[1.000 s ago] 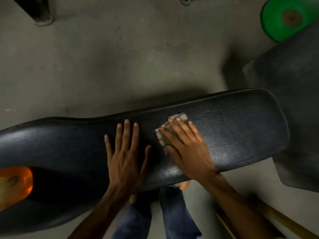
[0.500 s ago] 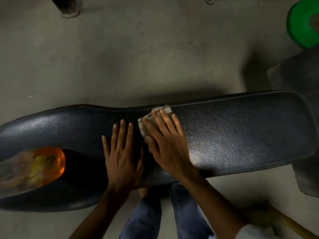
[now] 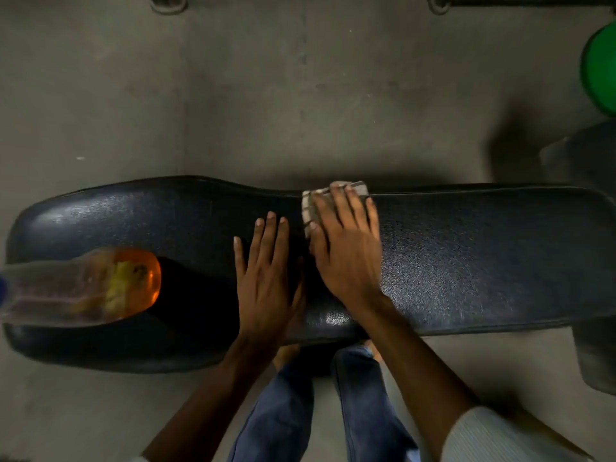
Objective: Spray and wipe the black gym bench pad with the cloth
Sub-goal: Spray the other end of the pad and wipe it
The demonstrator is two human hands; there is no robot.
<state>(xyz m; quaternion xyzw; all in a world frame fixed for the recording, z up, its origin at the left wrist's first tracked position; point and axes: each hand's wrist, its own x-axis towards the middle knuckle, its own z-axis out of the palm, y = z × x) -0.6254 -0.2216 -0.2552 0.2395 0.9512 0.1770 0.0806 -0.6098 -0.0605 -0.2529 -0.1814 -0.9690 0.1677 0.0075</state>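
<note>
The black gym bench pad [image 3: 466, 255] runs left to right across the view. My right hand [image 3: 346, 248] presses flat on a folded grey cloth [image 3: 308, 208] at the pad's far edge; only the cloth's left and top edges show past my fingers. Just left of it, my left hand [image 3: 263, 278] lies flat on the pad with fingers spread and nothing in it. A clear bottle with orange liquid [image 3: 100, 285] lies on the pad's wide left end.
Grey concrete floor [image 3: 266, 95] surrounds the bench. A green round object [image 3: 600, 61] sits at the right edge above a dark padded shape [image 3: 586, 161]. My legs in blue jeans [image 3: 283, 411] stand below the bench. Dark equipment feet show at the top edge.
My right hand has slid the cloth from the middle of the pad up to its far edge. My left hand stays flat. The view has shifted left, showing more of the bottle.
</note>
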